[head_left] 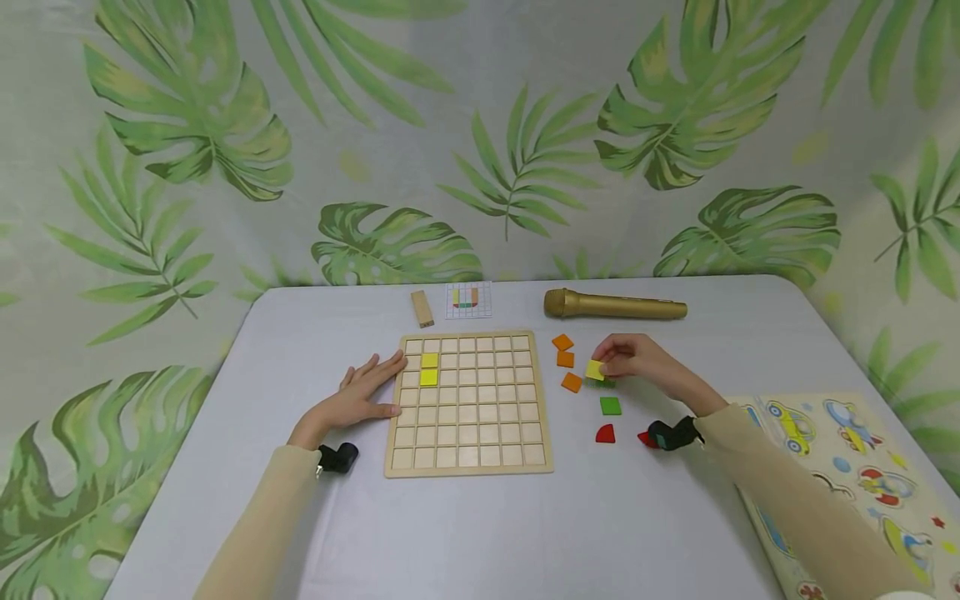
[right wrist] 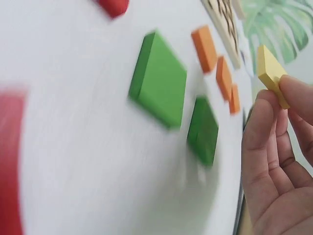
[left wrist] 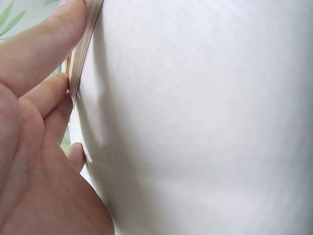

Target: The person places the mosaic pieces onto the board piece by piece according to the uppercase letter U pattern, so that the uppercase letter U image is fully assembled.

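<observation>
My right hand point(head_left: 632, 357) pinches a yellow square tile point(right wrist: 270, 73) between thumb and fingertips, raised above the table to the right of the wooden grid board point(head_left: 468, 472). Below it lie two green square tiles point(right wrist: 159, 83), one partly covered by the hand in the head view. My left hand point(head_left: 358, 395) rests at the board's left edge, fingers extended and touching the frame; the left wrist view shows its fingertips against the board's side. Two yellow tiles point(head_left: 429, 377) sit in neighbouring cells, one above the other, near the board's upper left.
Several orange tiles point(head_left: 572, 382) and red quarter-round pieces point(head_left: 605, 434) lie right of the board. Behind it are a wooden block point(head_left: 422, 309), a pattern card point(head_left: 468, 312) and a gold microphone point(head_left: 615, 305). A picture-printed sheet point(head_left: 840, 450) lies under the right forearm.
</observation>
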Available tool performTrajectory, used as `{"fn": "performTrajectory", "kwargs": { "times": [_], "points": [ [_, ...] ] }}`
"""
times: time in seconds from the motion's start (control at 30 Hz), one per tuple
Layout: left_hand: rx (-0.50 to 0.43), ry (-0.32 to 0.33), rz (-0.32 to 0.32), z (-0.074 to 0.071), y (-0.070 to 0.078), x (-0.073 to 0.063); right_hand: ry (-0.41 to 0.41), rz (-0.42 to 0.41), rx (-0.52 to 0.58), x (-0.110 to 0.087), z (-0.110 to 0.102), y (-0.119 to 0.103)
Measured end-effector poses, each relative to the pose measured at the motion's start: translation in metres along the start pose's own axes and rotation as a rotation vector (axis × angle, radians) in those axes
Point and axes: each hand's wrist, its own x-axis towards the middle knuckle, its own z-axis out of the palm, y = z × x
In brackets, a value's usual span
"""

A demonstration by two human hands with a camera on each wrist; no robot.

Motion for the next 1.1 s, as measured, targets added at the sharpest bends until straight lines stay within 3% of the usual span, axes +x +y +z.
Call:
{"fn": "performTrajectory", "kwargs": {
  "times": [0.47, 0.77, 1.1],
  "points": [
    [-0.005, 0.000, 0.008, -0.001, 0.003, -0.001, -0.142, -0.114, 0.045, 0.057, 0.074, -0.042],
    [-0.009, -0.003, 0.013, -0.002, 0.004, -0.001, -0.237, -0.204, 0.103, 0.084, 0.121, -0.065],
    [-0.007, -0.004, 0.005, -0.002, 0.004, -0.001, -0.215, -0.167, -0.016, 0.105, 0.172, -0.087]
  ]
}}
